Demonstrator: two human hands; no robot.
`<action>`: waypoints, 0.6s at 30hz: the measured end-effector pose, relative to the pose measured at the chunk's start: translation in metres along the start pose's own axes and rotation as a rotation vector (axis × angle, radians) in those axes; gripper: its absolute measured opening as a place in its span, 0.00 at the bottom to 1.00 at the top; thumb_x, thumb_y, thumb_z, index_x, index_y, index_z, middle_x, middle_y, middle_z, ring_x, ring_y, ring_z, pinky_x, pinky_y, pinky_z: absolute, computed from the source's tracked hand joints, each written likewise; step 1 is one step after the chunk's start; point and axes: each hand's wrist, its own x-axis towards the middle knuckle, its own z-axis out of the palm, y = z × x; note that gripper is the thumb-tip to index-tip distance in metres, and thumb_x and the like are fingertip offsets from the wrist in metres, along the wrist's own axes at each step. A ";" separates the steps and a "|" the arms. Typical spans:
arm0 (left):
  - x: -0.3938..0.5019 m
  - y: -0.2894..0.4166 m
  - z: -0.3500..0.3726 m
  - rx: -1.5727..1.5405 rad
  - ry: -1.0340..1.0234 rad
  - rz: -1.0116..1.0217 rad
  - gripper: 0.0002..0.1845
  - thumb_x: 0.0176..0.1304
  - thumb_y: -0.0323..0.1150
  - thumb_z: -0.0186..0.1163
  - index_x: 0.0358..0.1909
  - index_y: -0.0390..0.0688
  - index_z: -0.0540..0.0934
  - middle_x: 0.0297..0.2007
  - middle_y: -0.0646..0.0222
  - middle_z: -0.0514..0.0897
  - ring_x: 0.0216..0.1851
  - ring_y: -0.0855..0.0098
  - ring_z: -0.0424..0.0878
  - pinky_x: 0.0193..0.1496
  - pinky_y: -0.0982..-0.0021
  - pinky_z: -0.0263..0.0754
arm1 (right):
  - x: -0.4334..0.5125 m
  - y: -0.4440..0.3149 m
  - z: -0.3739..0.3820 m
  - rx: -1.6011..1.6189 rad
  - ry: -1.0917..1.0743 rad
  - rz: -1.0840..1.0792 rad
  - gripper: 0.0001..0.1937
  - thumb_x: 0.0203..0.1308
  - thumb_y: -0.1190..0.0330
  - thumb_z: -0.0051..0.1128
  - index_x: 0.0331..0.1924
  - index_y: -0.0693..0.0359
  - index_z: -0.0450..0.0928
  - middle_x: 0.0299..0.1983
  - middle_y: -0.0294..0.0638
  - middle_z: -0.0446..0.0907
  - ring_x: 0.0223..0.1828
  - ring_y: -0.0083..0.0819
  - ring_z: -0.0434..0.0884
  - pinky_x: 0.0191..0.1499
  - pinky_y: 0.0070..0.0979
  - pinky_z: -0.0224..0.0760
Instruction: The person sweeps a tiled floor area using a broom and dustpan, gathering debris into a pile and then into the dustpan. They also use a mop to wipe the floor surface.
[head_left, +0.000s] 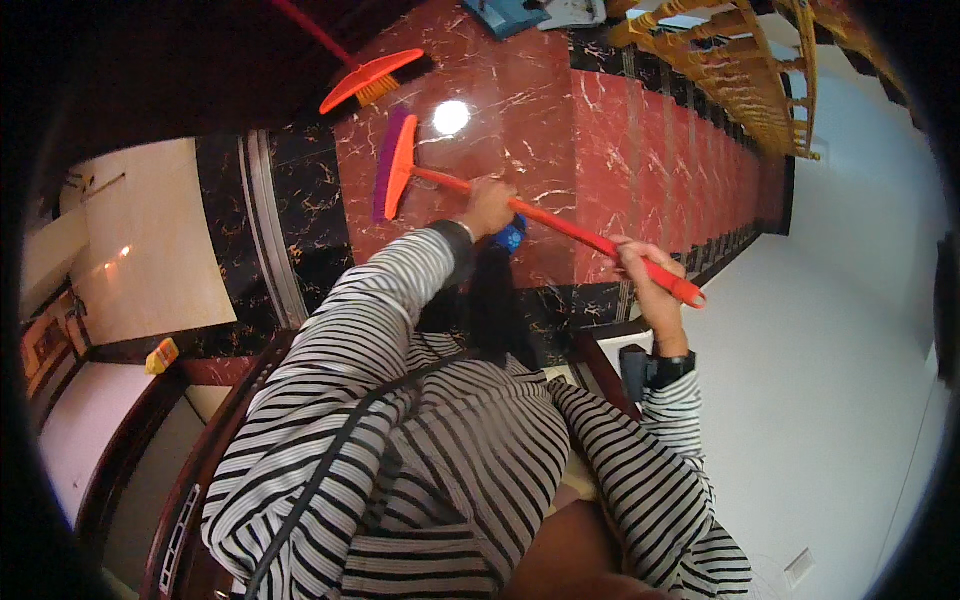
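A broom with an orange head (403, 166) and purple bristles is held slantwise across the front of my body. My left hand (491, 206) grips its red handle (562, 225) partway up from the head. Farther up the same handle, near the end with the hanging loop, my right hand (651, 274) is wrapped around it. The bristles point left, over the reddish marble floor (465, 150); whether they touch it I cannot tell. A second broom with an orange head (371, 79) and yellow-orange bristles is just beyond, its red handle running into shadow.
Red marble stair steps (675, 165) lie to the right, flanked by a wooden balustrade (720, 82) and a white wall (810, 375). A teal dustpan (510, 16) rests at the far edge. A metal door track (270, 225) crosses on the left. My blue-covered foot (512, 234) is below.
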 end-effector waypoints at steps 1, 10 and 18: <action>0.011 0.012 0.018 0.050 0.020 0.055 0.06 0.52 0.37 0.58 0.29 0.50 0.83 0.28 0.63 0.81 0.37 0.56 0.79 0.43 0.54 0.69 | -0.005 -0.003 -0.013 0.001 0.051 -0.023 0.09 0.66 0.70 0.52 0.39 0.69 0.78 0.46 0.47 0.81 0.37 0.32 0.84 0.41 0.25 0.80; 0.097 0.150 0.052 -0.290 0.047 0.215 0.08 0.48 0.32 0.60 0.32 0.46 0.80 0.34 0.64 0.81 0.44 0.57 0.77 0.48 0.53 0.65 | -0.054 -0.058 -0.110 -0.202 0.260 -0.106 0.10 0.66 0.72 0.50 0.38 0.74 0.77 0.45 0.51 0.80 0.37 0.34 0.84 0.41 0.27 0.80; 0.049 0.133 0.000 -0.162 -0.080 0.127 0.06 0.49 0.37 0.60 0.30 0.50 0.80 0.36 0.66 0.81 0.47 0.60 0.76 0.47 0.53 0.62 | -0.055 -0.041 -0.117 -0.072 0.058 -0.143 0.08 0.64 0.75 0.49 0.36 0.73 0.77 0.46 0.53 0.80 0.38 0.36 0.84 0.43 0.28 0.79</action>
